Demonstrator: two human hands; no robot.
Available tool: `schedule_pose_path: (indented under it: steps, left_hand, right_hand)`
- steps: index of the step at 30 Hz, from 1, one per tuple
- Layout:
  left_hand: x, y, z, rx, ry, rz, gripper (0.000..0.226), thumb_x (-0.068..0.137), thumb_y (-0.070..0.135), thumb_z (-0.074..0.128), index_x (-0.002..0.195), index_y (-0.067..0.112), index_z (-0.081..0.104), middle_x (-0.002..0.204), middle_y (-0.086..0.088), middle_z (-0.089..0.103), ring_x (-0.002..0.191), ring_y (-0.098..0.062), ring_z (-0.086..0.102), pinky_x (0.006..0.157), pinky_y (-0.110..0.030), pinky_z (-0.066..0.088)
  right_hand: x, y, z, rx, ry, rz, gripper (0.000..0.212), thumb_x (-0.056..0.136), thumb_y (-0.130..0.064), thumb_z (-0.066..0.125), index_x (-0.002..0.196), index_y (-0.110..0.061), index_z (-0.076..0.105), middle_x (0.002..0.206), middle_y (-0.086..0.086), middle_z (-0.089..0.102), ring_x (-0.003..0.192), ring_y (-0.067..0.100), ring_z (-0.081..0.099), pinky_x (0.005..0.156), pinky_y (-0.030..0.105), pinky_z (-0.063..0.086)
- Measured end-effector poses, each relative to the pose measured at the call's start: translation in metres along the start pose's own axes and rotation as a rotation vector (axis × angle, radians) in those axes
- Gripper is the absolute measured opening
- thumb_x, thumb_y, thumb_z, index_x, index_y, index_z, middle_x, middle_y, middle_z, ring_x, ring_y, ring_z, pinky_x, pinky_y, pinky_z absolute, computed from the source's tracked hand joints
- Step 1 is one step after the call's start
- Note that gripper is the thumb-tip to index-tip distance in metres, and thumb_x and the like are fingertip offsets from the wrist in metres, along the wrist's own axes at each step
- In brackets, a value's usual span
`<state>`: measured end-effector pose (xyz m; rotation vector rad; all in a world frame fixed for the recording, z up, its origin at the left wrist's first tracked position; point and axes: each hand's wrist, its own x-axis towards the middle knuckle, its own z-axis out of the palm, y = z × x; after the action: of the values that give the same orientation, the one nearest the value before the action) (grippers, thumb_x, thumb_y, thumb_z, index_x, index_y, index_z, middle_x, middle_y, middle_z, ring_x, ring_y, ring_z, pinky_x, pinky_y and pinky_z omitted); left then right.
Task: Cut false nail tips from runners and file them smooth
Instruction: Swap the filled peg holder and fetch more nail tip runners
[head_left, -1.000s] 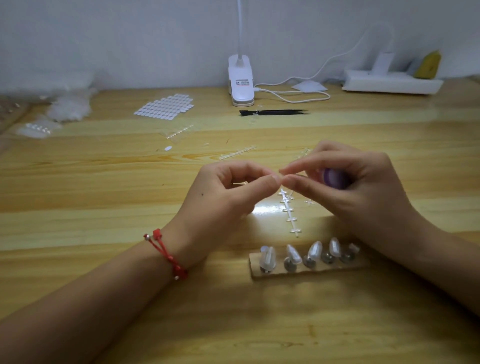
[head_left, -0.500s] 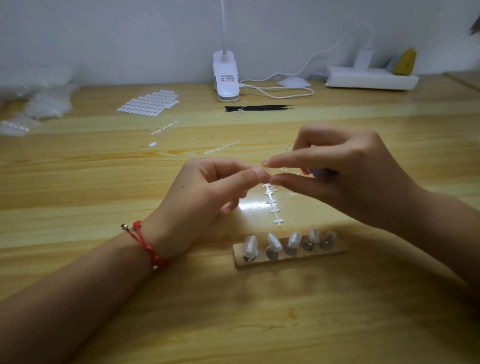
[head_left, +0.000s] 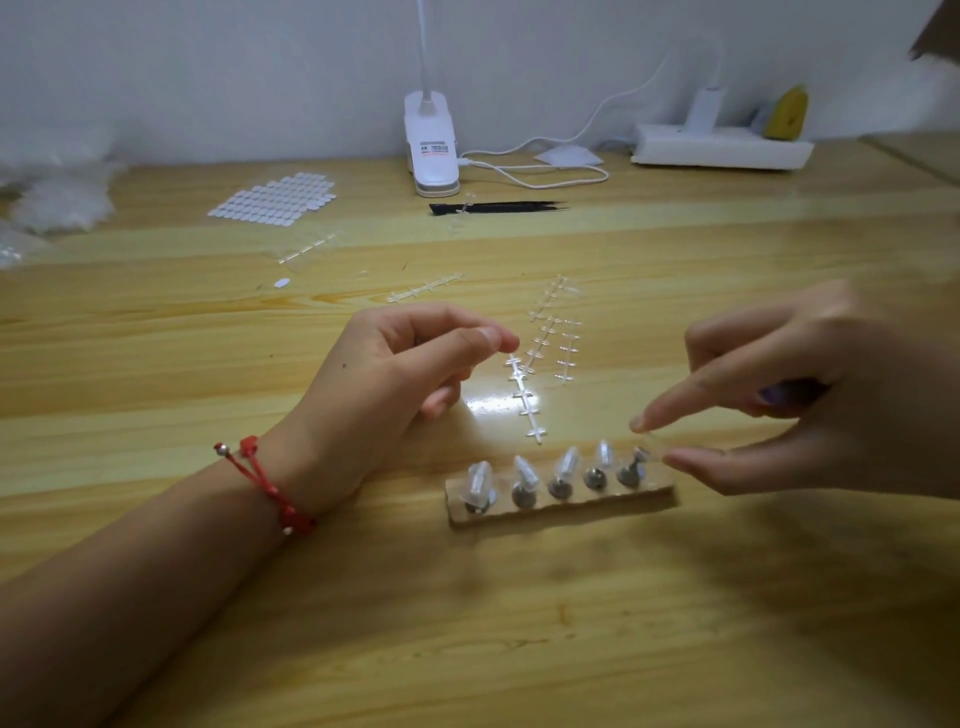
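Right hand (head_left: 810, 405) pinches clear nail tip (head_left: 653, 444) between forefinger and thumb, just over rightmost peg of wooden holder (head_left: 571, 506). Purple object (head_left: 779, 393) tucked in its palm. Left hand (head_left: 395, 384) curled, thumb on forefinger; whether it holds anything, cannot tell. Bare runners (head_left: 523, 395) lie between hands.

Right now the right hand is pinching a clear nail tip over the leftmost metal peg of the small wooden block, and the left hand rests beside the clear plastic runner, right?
No: in the head view the right hand pinches the clear nail tip over the rightmost metal peg of the small wooden block, not the leftmost. The left hand rests beside the clear plastic runner.
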<state>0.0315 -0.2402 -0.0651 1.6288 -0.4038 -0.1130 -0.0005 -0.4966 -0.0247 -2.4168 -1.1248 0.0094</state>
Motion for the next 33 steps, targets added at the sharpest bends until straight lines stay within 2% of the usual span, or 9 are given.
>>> schedule_pose_path:
  steps: [9, 16, 21, 23, 25, 26, 28, 30, 33]
  left_hand:
    - [-0.001, 0.002, 0.001, 0.002, 0.016, -0.017, 0.019, 0.07, 0.03, 0.062, 0.073, 0.017, 0.076, 0.049, 0.01, 0.046, 0.041, -0.005, 0.035, 0.046, -0.012, 0.029]
    - [0.0, -0.001, -0.001, 0.023, 0.003, -0.033, 0.009, 0.077, 0.022, 0.068, 0.076, 0.018, 0.076, 0.049, 0.012, 0.047, 0.042, -0.006, 0.036, 0.047, -0.014, 0.029]
    - [-0.001, 0.002, 0.0, 0.05, -0.024, -0.04, 0.014, 0.07, 0.03, 0.069, 0.076, 0.019, 0.076, 0.051, 0.011, 0.048, 0.044, -0.005, 0.037, 0.048, -0.014, 0.029]
    - [0.0, 0.015, -0.011, 0.166, -0.165, -0.055, 0.019, 0.07, 0.037, 0.075, 0.082, 0.022, 0.074, 0.057, 0.011, 0.053, 0.049, -0.005, 0.043, 0.051, -0.015, 0.033]
    - [-0.002, 0.03, -0.029, 0.468, -0.362, -0.057, 0.048, 0.058, 0.068, 0.071, 0.09, 0.032, 0.068, 0.07, 0.013, 0.061, 0.058, -0.003, 0.051, 0.057, -0.019, 0.04]
    - [-0.004, 0.036, -0.036, 0.662, -0.413, -0.052, 0.062, 0.048, 0.081, 0.066, 0.094, 0.04, 0.063, 0.077, 0.017, 0.062, 0.062, -0.001, 0.053, 0.057, -0.019, 0.042]
    - [-0.013, 0.041, -0.043, 0.975, -0.426, -0.057, 0.076, 0.036, 0.092, 0.058, 0.101, 0.052, 0.052, 0.092, 0.028, 0.056, 0.075, 0.005, 0.054, 0.058, -0.017, 0.045]
    - [-0.021, 0.036, -0.036, 1.156, -0.448, 0.0, 0.071, 0.037, 0.092, 0.053, 0.1, 0.059, 0.046, 0.1, 0.035, 0.049, 0.085, 0.011, 0.05, 0.063, -0.022, 0.047]
    - [-0.021, 0.026, -0.023, 1.192, -0.443, 0.118, 0.048, 0.05, 0.083, 0.05, 0.091, 0.057, 0.054, 0.092, 0.03, 0.055, 0.081, 0.005, 0.054, 0.061, -0.028, 0.049]
  right_hand:
    - [0.004, -0.008, 0.002, -0.017, -0.029, 0.021, 0.023, 0.081, -0.049, 0.065, 0.097, -0.037, 0.076, 0.059, -0.011, 0.045, 0.049, 0.004, 0.037, 0.05, 0.007, 0.028]
    - [0.01, -0.017, -0.001, -0.138, -0.098, 0.041, 0.021, 0.082, -0.053, 0.061, 0.092, -0.04, 0.075, 0.06, -0.013, 0.044, 0.047, 0.005, 0.038, 0.044, 0.017, 0.031]
    - [0.015, -0.025, -0.004, -0.288, -0.146, 0.027, 0.023, 0.079, -0.051, 0.056, 0.082, -0.04, 0.076, 0.056, -0.014, 0.041, 0.043, -0.001, 0.034, 0.04, 0.02, 0.034]
    - [0.015, -0.026, -0.007, -0.301, -0.155, 0.023, 0.026, 0.08, -0.056, 0.053, 0.084, -0.042, 0.076, 0.055, -0.014, 0.042, 0.042, 0.001, 0.036, 0.038, 0.02, 0.034]
    - [0.01, -0.024, -0.012, -0.213, -0.118, 0.033, 0.03, 0.08, -0.062, 0.055, 0.095, -0.042, 0.073, 0.056, -0.013, 0.045, 0.045, 0.003, 0.041, 0.041, 0.017, 0.035]
    - [0.006, -0.021, -0.014, -0.149, -0.081, 0.045, 0.035, 0.08, -0.063, 0.058, 0.102, -0.04, 0.072, 0.058, -0.012, 0.046, 0.047, 0.005, 0.043, 0.044, 0.014, 0.034]
    - [-0.002, -0.011, -0.017, -0.055, -0.011, 0.071, 0.036, 0.079, -0.061, 0.064, 0.106, -0.039, 0.071, 0.061, -0.01, 0.047, 0.05, 0.007, 0.045, 0.049, 0.011, 0.033]
    - [-0.009, 0.001, -0.013, -0.025, 0.051, 0.115, 0.031, 0.078, -0.06, 0.065, 0.1, -0.039, 0.072, 0.063, -0.008, 0.049, 0.052, 0.011, 0.047, 0.051, 0.014, 0.035]
    - [-0.023, 0.018, -0.008, -0.007, 0.139, 0.207, 0.032, 0.078, -0.058, 0.06, 0.092, -0.034, 0.075, 0.063, -0.006, 0.05, 0.056, 0.015, 0.049, 0.053, 0.016, 0.036]
